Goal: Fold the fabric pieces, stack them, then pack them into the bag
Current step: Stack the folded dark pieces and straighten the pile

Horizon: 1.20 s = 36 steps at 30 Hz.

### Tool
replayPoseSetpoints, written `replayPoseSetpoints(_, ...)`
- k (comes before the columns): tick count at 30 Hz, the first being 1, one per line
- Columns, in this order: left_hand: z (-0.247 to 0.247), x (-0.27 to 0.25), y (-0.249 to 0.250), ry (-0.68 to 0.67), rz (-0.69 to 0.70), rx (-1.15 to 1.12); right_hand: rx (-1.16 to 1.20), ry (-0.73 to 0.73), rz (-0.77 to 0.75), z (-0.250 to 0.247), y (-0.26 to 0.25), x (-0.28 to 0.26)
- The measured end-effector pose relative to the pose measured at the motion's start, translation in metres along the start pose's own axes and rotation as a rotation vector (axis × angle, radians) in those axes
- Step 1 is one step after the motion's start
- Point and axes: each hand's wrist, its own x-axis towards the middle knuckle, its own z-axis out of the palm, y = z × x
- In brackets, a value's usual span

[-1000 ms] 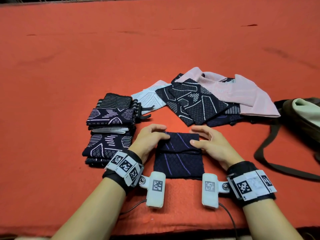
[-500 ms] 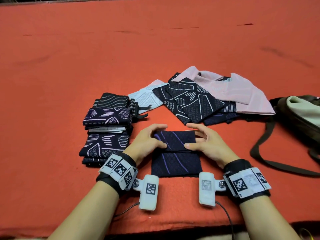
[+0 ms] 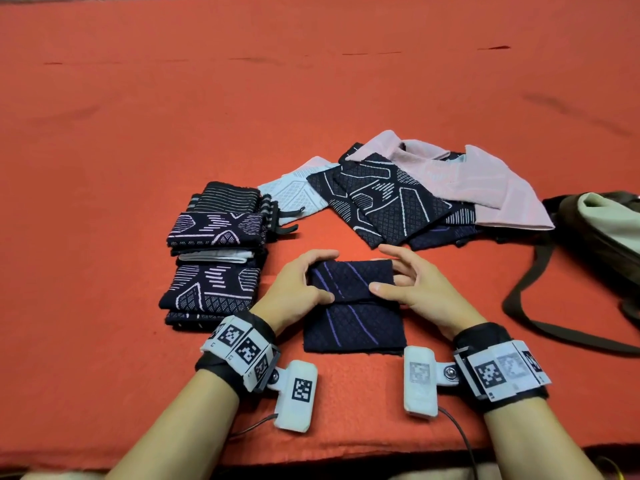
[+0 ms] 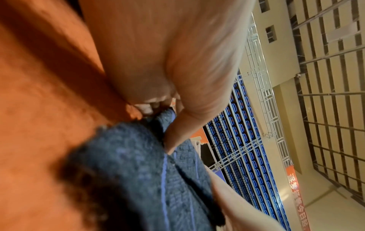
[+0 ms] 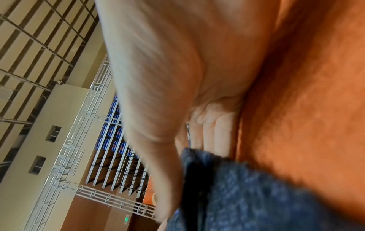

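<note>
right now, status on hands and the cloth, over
Left hand and right hand pinching navy cloth, mid-fold. Folded stack beside it. Bag right, nothing blocking.

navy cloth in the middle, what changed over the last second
Both hands, left hand and right hand, have drawn the far edge of the navy cloth toward the person, so the folded flap covers more. The folded stack, loose pile and bag stayed put.

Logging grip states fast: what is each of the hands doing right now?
Left hand: holding the navy cloth's folded flap, thumb on top.
Right hand: holding the same flap at its other end.
</note>
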Motion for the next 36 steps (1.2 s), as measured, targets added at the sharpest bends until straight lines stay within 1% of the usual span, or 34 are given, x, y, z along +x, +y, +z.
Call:
replayPoseSetpoints(2,0.001,0.002,-0.004,0.010,0.013,0.010,-0.012,-0.054,0.024,-0.002,0.000,0.000)
replayPoseSetpoints(3,0.002,0.002,-0.005,0.011,0.022,0.009,-0.013,-0.054,0.024,-0.003,0.001,0.001)
replayPoseSetpoints(12,-0.003,-0.003,0.002,-0.021,0.056,-0.115,0.021,0.019,0.003,-0.003,0.006,0.006)
replayPoseSetpoints(16,-0.003,-0.006,0.002,0.014,0.052,-0.156,-0.043,-0.004,-0.067,-0.002,0.004,0.002)
replayPoseSetpoints(20,-0.006,-0.007,0.000,0.120,0.049,-0.211,-0.003,-0.105,-0.068,-0.003,-0.002,-0.003)
replayPoseSetpoints(21,-0.005,-0.007,0.000,0.138,0.050,-0.228,-0.004,-0.109,-0.078,-0.001,-0.003,-0.003)
replayPoseSetpoints(23,-0.003,-0.008,-0.003,0.164,0.058,-0.222,-0.018,-0.048,-0.106,0.002,-0.002,-0.004)
replayPoseSetpoints(25,-0.003,-0.009,-0.004,0.157,0.058,-0.217,-0.039,0.029,-0.147,0.005,0.002,-0.005)
replayPoseSetpoints(28,-0.006,-0.012,-0.004,0.068,0.067,-0.254,0.012,0.155,-0.182,0.007,0.005,-0.006)
replayPoseSetpoints(30,-0.006,-0.013,-0.004,0.026,0.090,-0.220,0.025,0.222,-0.203,0.005,0.007,-0.004)
replayPoseSetpoints(33,-0.004,-0.015,-0.003,0.045,0.109,-0.170,-0.028,0.250,-0.232,0.001,0.010,-0.002)
replayPoseSetpoints(36,-0.003,-0.014,-0.004,0.078,0.125,-0.209,-0.052,0.211,-0.224,0.000,0.010,-0.002)
